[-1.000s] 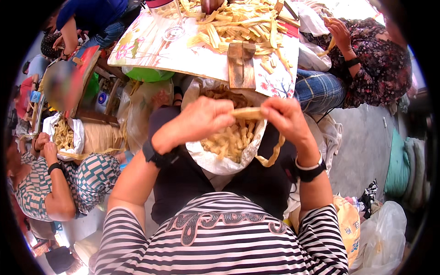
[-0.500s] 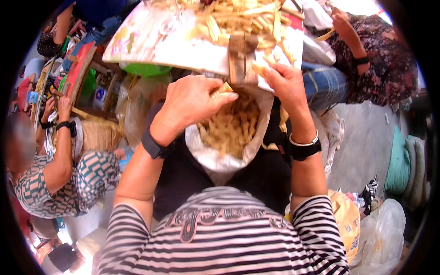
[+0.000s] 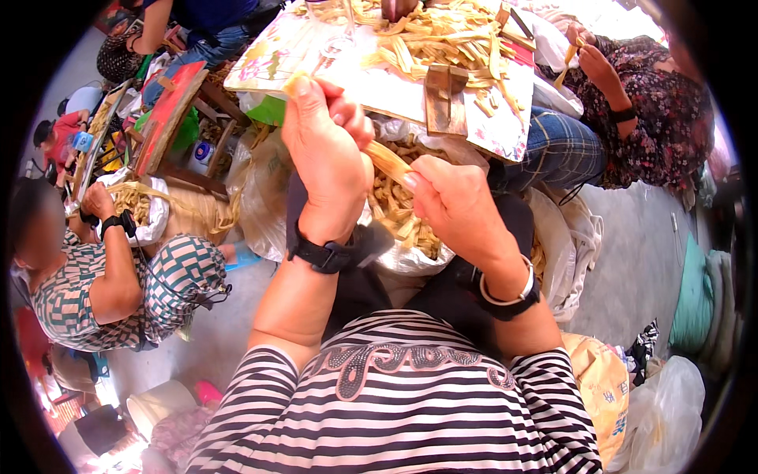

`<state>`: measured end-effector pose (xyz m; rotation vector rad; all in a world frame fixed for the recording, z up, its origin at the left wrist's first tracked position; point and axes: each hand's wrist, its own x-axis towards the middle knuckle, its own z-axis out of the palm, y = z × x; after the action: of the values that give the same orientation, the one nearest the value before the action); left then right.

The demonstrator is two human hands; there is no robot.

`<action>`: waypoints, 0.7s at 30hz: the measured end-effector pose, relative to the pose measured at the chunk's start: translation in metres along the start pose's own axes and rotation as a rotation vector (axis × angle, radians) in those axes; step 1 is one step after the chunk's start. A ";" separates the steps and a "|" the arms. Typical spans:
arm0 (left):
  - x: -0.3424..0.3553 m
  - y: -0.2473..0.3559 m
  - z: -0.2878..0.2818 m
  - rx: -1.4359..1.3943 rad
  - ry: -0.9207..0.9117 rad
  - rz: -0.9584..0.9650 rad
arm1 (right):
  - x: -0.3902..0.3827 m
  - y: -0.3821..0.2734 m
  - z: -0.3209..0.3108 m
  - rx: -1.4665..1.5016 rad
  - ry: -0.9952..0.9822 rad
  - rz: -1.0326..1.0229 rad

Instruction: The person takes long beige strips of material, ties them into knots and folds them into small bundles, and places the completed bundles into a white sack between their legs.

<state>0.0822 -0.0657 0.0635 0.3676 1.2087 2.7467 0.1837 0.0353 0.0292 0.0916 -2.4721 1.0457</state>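
A pale yellow flat strip (image 3: 387, 162) runs between my two hands above the sack; I cannot tell its exact kind. My left hand (image 3: 325, 146) is closed, with a yellowish end showing at its thumb tip. Lower and to the right, my right hand (image 3: 458, 207) pinches the strip's other end between thumb and fingers. Beneath them, between my knees, an open white sack (image 3: 420, 262) holds many curled yellow pieces (image 3: 401, 212), partly hidden by my hands. A dark wooden block (image 3: 446, 107) with an upright part stands at the near edge of the table.
The flower-patterned table (image 3: 272, 65) bears a heap of yellow strips (image 3: 430, 39). On the left, a person in a checked outfit (image 3: 103, 308) sits beside a bag of strips. At right, a person in a floral top (image 3: 643, 118) handles a strip. Plastic bags (image 3: 663, 415) lie lower right.
My hands have come nearer my body and the table's block. A strip now spans between them, left hand higher. The view has shifted, so the table sits further right.
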 end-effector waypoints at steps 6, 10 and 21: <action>-0.028 -0.008 -0.022 0.639 -0.288 0.608 | -0.007 -0.016 -0.017 1.048 -0.164 0.346; -0.064 -0.017 -0.024 0.738 -0.445 0.282 | -0.022 -0.015 0.008 0.349 0.123 0.149; -0.051 -0.004 -0.026 1.150 -0.596 0.074 | -0.036 0.022 0.010 1.667 -0.133 0.568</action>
<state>0.1244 -0.0921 0.0347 1.1909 2.3684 1.4428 0.2073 0.0402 -0.0073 -0.0478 -1.0042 3.0341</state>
